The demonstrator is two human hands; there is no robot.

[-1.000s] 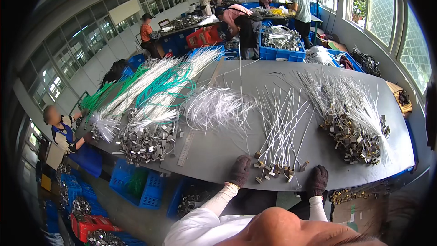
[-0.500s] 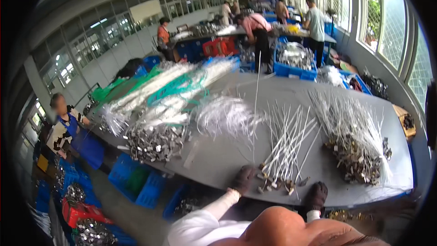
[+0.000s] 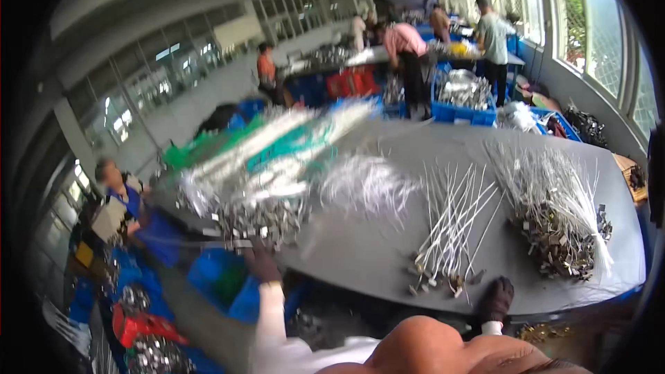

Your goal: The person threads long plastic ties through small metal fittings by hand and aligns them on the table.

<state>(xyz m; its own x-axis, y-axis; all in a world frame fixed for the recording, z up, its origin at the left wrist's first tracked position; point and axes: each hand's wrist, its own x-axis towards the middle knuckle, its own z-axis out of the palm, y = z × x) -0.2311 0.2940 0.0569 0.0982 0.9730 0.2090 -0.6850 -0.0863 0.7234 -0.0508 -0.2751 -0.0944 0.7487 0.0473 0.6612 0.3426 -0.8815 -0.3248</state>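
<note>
My left hand [image 3: 263, 263], in a dark glove, is smeared by motion over the table's near edge, beside a heap of strands with metal ends [image 3: 260, 221]. A pale thin strand [image 3: 201, 243] stretches leftward from its fingers, which look closed on it. My right hand [image 3: 498, 298], also in a dark glove, lies on the near edge with its fingers stretched out and nothing in them. Between the hands, a loose fan of white strands [image 3: 454, 228] lies with its small brownish metal ends toward me. To the right rests a thicker bundle of strands [image 3: 554, 201], its metal ends massed together.
A tangle of white strands [image 3: 370, 183] and green-wrapped bundles [image 3: 277, 152] cover the grey table's [image 3: 360, 263] left part. A co-worker in a blue apron [image 3: 152, 235] stands at left. Blue crates [image 3: 222, 280] sit below the edge. Other people work farther back.
My left hand has swept left from beside the loose fan to the heap of metal ends. The strand that stood up from it now points left. My right hand stays at the table edge.
</note>
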